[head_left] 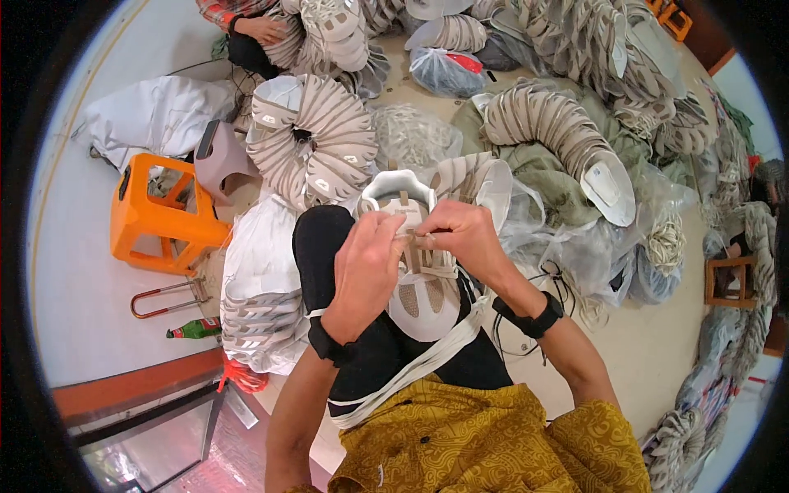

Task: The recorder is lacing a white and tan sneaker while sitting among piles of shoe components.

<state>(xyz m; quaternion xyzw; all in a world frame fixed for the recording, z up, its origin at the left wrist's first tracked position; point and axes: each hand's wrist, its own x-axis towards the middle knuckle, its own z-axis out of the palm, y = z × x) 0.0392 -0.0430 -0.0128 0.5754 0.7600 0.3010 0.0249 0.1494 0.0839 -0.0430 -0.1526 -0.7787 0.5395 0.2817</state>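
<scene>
A beige and white shoe upper [424, 314] rests on my lap, its toe pointing toward me and its padded collar away. My left hand [367, 256] is closed in a pinch at the lacing area, over the tongue's left side. Opposite it, my right hand [465, 238] pinches a pale shoelace, thumb and forefinger close to the left fingertips. The fingers partly hide the eyelets and the lace's path. A bundle of loose white laces [436, 358] lies across my thighs, tied around my leg.
Stacked shoe uppers curl in a ring [341, 156] ahead and an arc [546, 123] at the right. Bagged laces [411, 135] lie beyond my knees. At left stand an orange stool [131, 215] and a green bottle [196, 329]. Another person's hand [261, 30] is at far left.
</scene>
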